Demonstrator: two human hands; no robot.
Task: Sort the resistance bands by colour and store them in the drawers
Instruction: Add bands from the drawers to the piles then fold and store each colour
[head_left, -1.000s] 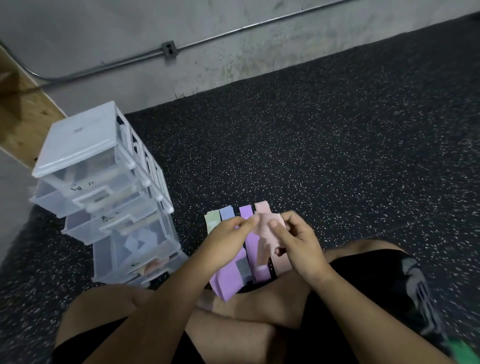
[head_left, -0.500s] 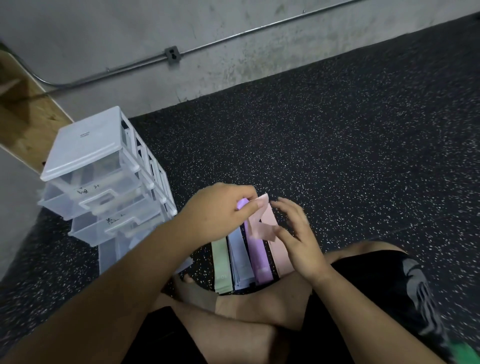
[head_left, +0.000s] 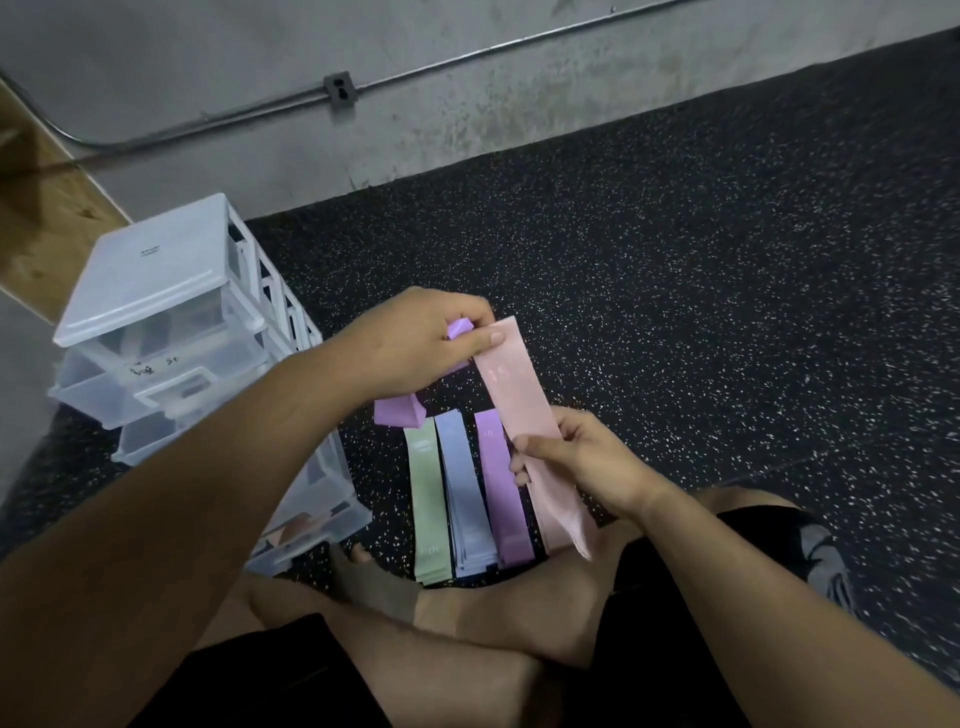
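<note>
A pink band (head_left: 514, 389) is stretched flat between both hands. My left hand (head_left: 421, 343) pinches its far end and also grips a folded purple band (head_left: 397, 413) that sticks out above and below the fist. My right hand (head_left: 576, 462) holds the pink band's near part. On the floor below lie three sorted stacks side by side: green bands (head_left: 428, 509), blue-grey bands (head_left: 465, 499) and purple bands (head_left: 501, 493). More pink bands (head_left: 563, 525) lie under my right hand. The clear plastic drawer unit (head_left: 156, 291) stands to the left, several drawers pulled out.
My crossed legs and a bare foot (head_left: 374, 582) sit just in front of the stacks. A concrete wall (head_left: 467, 119) with a conduit and outlet box (head_left: 340, 89) runs behind the black speckled rubber floor (head_left: 701, 291). A wooden panel (head_left: 36, 208) leans at the far left.
Both hands have drawn the crumpled pink band out straight. My left hand moved up and away with the purple band in it, uncovering the green and blue-grey stacks.
</note>
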